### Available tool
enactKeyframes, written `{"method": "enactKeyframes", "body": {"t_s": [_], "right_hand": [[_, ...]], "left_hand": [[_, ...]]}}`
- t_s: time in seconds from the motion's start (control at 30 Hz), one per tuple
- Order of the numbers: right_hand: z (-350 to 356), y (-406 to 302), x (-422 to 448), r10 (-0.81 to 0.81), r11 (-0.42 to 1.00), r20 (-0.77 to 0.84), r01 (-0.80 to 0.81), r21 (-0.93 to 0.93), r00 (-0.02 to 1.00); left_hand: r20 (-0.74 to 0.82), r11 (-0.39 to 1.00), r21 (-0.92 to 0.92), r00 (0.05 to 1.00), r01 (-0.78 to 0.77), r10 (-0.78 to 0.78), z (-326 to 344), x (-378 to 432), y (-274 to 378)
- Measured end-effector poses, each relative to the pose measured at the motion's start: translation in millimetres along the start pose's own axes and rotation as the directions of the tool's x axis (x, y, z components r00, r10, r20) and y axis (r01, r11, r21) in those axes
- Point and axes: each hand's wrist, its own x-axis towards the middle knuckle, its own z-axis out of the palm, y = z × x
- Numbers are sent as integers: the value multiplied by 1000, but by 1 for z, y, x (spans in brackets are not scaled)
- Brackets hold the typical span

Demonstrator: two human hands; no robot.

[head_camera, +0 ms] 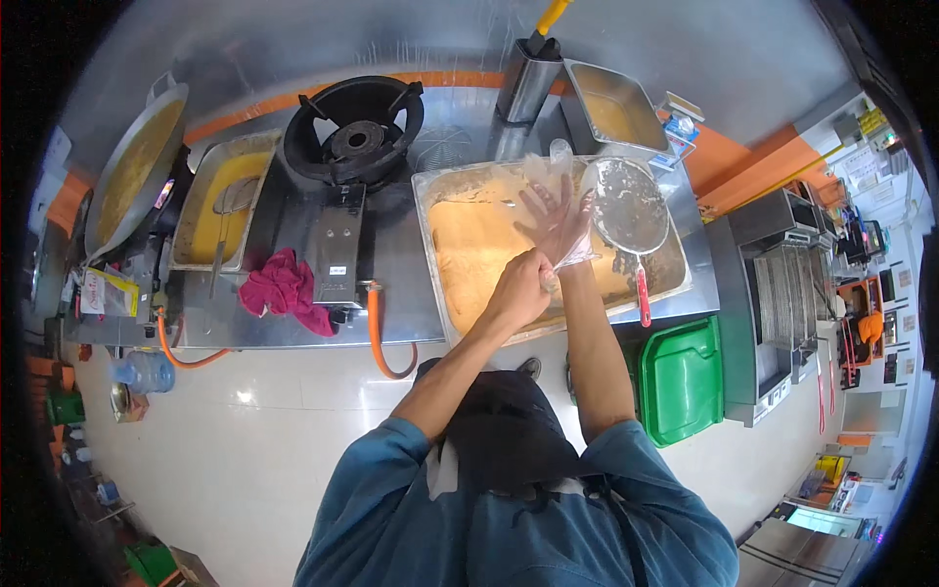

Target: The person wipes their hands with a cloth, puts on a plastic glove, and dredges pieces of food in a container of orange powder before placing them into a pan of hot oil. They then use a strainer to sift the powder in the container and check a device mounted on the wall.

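My right hand (552, 216) is inside a clear disposable plastic glove (576, 252), fingers spread and holding nothing. The fingers of my bare left hand (519, 287) are closed on the glove's cuff at my right wrist. Both hands are above a wide metal tray (434, 275) of tan, flour-like powder (469, 242). To the right of the gloved hand, a round mesh strainer (629, 205) lies across the tray, its mesh coated with pale clumps. Its red handle (642, 297) reaches over the tray's near edge.
Left of the tray are a gas burner (354, 132), a magenta cloth (287, 292), a pan of yellow liquid (242, 169) holding a skimmer (238, 197), and a large wok (139, 169). Behind stand a metal holder (522, 92) and a deep pan (623, 110). A green bin (682, 385) is below right.
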Motion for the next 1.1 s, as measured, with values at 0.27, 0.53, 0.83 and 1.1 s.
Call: {"method": "enactKeyframes", "body": {"t_s": [0.27,0.53,0.83,1.1], "right_hand": [[-36,14,16,-19,849,689,-352,393,724],[-18,22,2,208,951,-77,-183,250,975],[-76,53,51,139,878,-31,-138,-458,990],[-100,77,96,376,724,145,-193,-662,915]], "left_hand": [[143,993,-34,983,117,-111,1,2,11],[220,981,-84,963,177,-155,4,-5,8],[-174,995,60,983,75,-64,-9,-19,-4],[-787,927,-308,490,214,-375,-25,-125,-38]]}}
